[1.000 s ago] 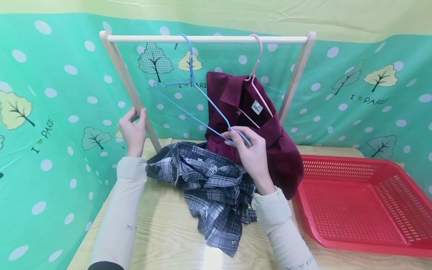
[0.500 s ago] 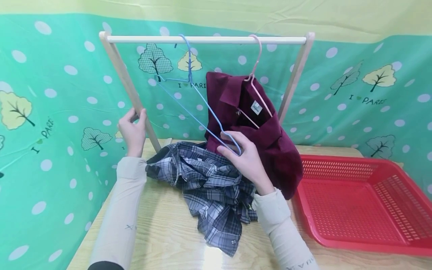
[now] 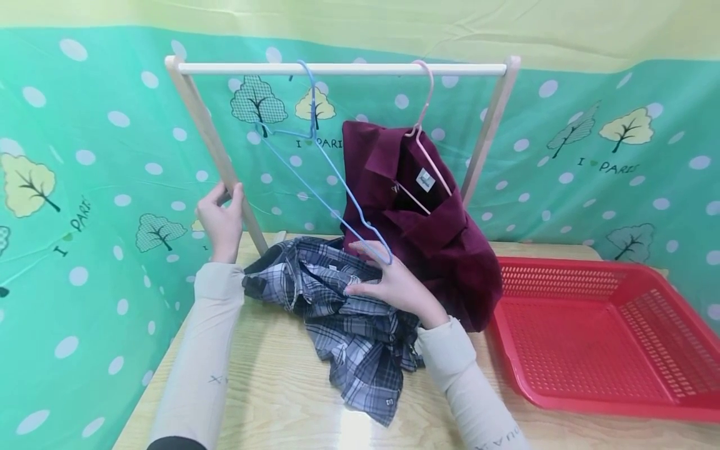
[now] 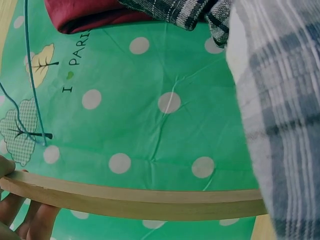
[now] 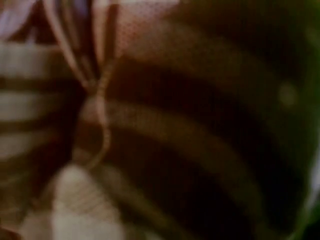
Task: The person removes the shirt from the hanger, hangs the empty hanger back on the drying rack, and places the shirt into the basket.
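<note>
My left hand (image 3: 221, 222) holds the left wooden post (image 3: 204, 125) of a small clothes rack, fingers wrapped round it. A blue wire hanger (image 3: 313, 112) hangs from the rack's bar with no garment on it, swung so one end points down toward me. Beside that lower end is my right hand (image 3: 396, 284), thumb and fingers spread apart, the fingers just behind the wire; contact is unclear. Below lies a crumpled grey-and-black plaid shirt (image 3: 360, 337). A burgundy shirt (image 3: 450, 262) hangs lopsided on a pink hanger (image 3: 425, 103). The right wrist view is dark and blurred by close striped cloth.
A red perforated plastic basket (image 3: 590, 350) stands on the right of the wooden table (image 3: 264, 387). Behind hangs a green polka-dot cloth (image 3: 562, 212) with printed trees. The rack's right post (image 3: 489, 137) rises behind the burgundy shirt.
My right hand has let go of the blue hanger's end and moved down, its fingers spreading. The hanger's lower end has swung slightly down and left. The left hand has stayed on the post.
</note>
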Demonstrator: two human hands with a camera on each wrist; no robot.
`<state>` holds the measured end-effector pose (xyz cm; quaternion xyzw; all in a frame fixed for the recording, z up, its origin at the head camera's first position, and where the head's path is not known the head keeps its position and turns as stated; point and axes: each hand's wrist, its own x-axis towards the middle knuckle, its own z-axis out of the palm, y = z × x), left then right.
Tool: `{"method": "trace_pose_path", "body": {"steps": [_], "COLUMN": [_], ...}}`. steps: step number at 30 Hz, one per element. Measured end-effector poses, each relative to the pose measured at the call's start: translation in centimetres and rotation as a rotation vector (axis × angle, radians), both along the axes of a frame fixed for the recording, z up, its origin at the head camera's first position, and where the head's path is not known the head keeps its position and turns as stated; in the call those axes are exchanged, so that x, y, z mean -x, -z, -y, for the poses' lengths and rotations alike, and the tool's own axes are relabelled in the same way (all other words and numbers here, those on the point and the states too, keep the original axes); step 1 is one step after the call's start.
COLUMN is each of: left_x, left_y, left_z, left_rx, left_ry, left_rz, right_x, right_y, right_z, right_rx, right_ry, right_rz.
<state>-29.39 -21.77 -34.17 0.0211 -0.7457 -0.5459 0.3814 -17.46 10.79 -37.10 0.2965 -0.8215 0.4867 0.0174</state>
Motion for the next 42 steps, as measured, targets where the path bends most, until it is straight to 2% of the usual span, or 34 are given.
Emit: {"method": "trace_pose_path", "body": {"steps": [7, 13, 22, 28, 33, 39, 42], "left_x": [0.3, 0.4, 0.4, 0.3, 0.3, 0.2, 0.1], "left_y": [0.2, 0.3, 0.3, 0.3, 0.4, 0.2, 0.1], "left_z": [0.2, 0.2, 0.1, 0.1, 0.2, 0.1, 0.0], "left_rx": [0.029, 0.019, 0.011, 0.0, 0.018, 0.008, 0.004], "left_ry": [-0.022, -0.009, -0.016, -0.008, -0.012, -0.007, -0.006], "left_rz": [-0.02, -0.022, -0.005, 0.008, 0.0, -0.018, -0.028], "right_x": [-0.2, -0.3, -0.5, -0.7, -0.9, -0.9, -0.7], "right_y": [0.8, 1.4, 2.6, 3.5, 4.0, 4.4, 4.9], "right_z": [0.6, 1.6, 3.0, 4.2, 5.0, 5.4, 5.7], "right_rx": [-0.228, -0.357, -0.565, -0.741, -0.849, -0.88, -0.914], "right_ry": [-0.093, -0.175, -0.205, -0.19, -0.186, -0.19, -0.183], "right_rz": [-0.055, -0.154, -0.245, -0.29, -0.237, -0.162, -0.176]}}
